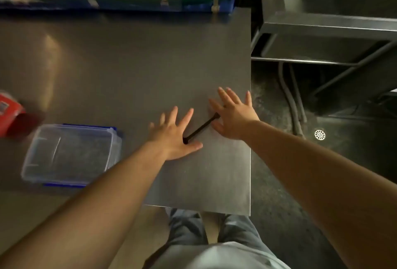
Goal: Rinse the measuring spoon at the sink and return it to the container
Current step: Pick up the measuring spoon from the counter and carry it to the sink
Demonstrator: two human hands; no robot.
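Observation:
A thin black measuring spoon [200,128] lies diagonally on the steel table [129,64] between my two hands. My left hand [174,134] rests flat with fingers spread, covering the spoon's lower end. My right hand [233,116] lies flat with fingers spread over the spoon's upper end. Neither hand grips it. The clear plastic container [72,154] with blue clips and a closed lid sits to the left, near the table's front edge. The steel sink [326,38] stands beyond the table's right edge.
A red package [9,114] lies at the far left edge. A blue crate [116,5] runs along the back of the table. On the floor at the right are hoses [294,101] and a round drain [319,134]. My legs stand below the table's front edge.

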